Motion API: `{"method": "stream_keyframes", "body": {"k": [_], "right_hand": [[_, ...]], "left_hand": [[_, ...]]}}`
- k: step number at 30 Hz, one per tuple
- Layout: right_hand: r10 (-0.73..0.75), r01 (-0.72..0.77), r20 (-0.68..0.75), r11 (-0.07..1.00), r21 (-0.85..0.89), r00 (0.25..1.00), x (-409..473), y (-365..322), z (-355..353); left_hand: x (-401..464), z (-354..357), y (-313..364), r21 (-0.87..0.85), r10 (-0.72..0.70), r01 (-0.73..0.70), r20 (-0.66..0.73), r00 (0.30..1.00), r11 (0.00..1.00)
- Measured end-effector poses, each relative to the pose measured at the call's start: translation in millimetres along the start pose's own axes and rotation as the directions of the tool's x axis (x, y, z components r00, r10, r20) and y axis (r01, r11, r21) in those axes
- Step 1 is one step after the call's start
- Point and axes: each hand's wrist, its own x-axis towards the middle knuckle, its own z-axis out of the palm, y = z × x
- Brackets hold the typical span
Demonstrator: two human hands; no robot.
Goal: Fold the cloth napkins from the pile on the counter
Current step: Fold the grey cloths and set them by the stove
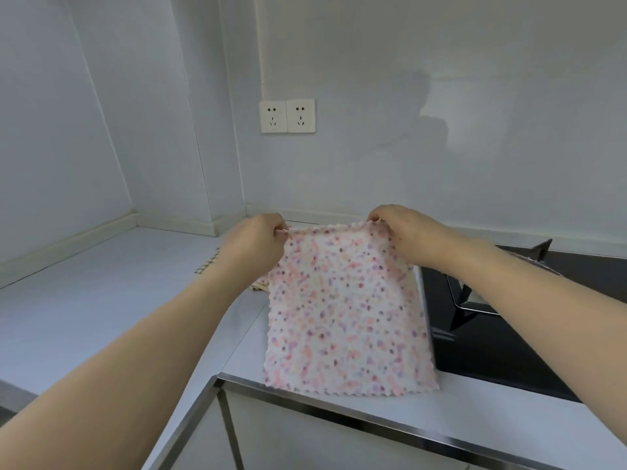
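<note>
The left hand (259, 237) and right hand (403, 232) are pinching the spotty napkin's (346, 313) top corners, holding it over the worktop (101, 293). No fold yet. More napkins (208, 264) are waiting behind.

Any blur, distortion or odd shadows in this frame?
Head view: wide-angle bending bows the wall lines and counter edge; a soft shadow falls on the wall right of the sockets; the napkin print looks slightly soft; lighting is even, no harsh glare.
</note>
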Motion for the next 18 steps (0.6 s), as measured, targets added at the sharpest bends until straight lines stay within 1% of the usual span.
{"method": "stream_keyframes", "body": {"k": [3,5,7,9,11,14,18], "right_hand": [[0.005,-0.006,-0.034,1.000,-0.019,0.999,10.4,10.5,23.9],[0.002,-0.002,-0.048,1.000,-0.017,0.999,6.8,14.7,35.4],[-0.016,0.015,-0.032,1.000,-0.028,0.999,-5.5,16.7,45.7],[-0.057,0.058,0.009,0.998,-0.035,0.998,-23.7,16.9,56.9],[-0.103,0.107,0.068,0.993,-0.046,0.992,-43.9,14.3,67.8],[-0.142,0.150,0.104,0.986,-0.072,0.984,-70.7,7.9,79.2],[-0.213,0.225,0.110,0.967,-0.116,0.971,-96.9,1.8,93.4]], "left_hand": [[4.1,14.7,-8.7,0.065,0.064,-0.059,-0.076,0.995,0.996],[-2.1,21.1,-17.1,0.136,0.132,-0.118,-0.101,0.986,0.984],[-13.8,26.5,-28.5,0.181,0.241,-0.225,-0.078,0.967,0.958],[-31.4,31.5,-41.0,0.169,0.373,-0.362,-0.033,0.927,0.917],[-56.2,37.0,-53.6,0.165,0.464,-0.459,0.008,0.886,0.873],[-93.5,44.9,-68.6,0.181,0.508,-0.509,0.054,0.860,0.842],[-121.3,51.1,-79.4,0.178,0.485,-0.498,0.113,0.867,0.849]]}}
